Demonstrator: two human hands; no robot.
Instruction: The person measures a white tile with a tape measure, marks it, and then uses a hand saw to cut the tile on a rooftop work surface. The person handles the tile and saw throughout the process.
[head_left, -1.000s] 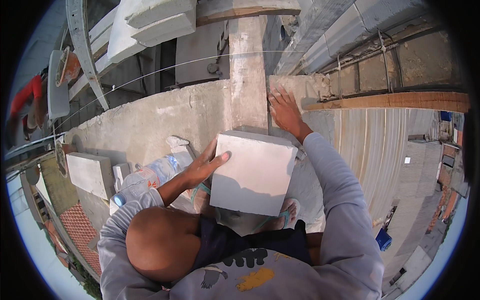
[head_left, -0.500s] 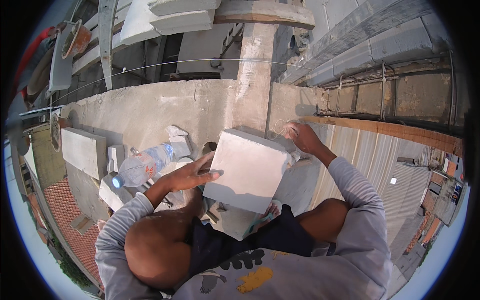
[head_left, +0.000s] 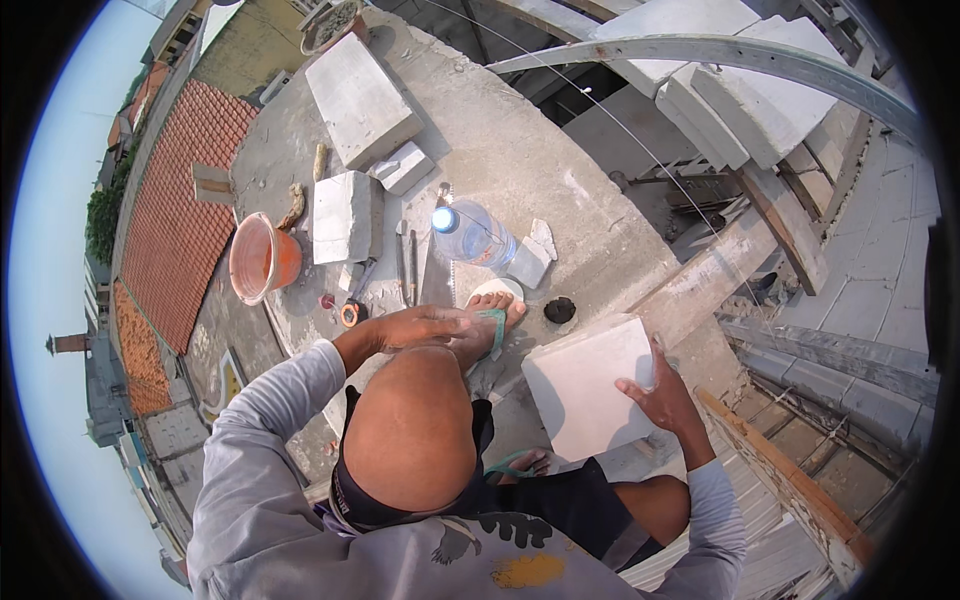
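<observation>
Left fingers (head_left: 442, 324) now off block (head_left: 590, 385), right fingers (head_left: 660, 372) on

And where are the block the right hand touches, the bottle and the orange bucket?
Block (head_left: 590, 388), head view: middle of its broad face.
Bottle (head_left: 477, 238), head view: clear plastic side.
Orange bucket (head_left: 287, 262), head view: outer wall.

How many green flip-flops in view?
2: one green thong flip-flop on the left foot, near the clear plastic bottle; the other, partly hidden, on the right foot, near the square white block in the right hand.
</observation>
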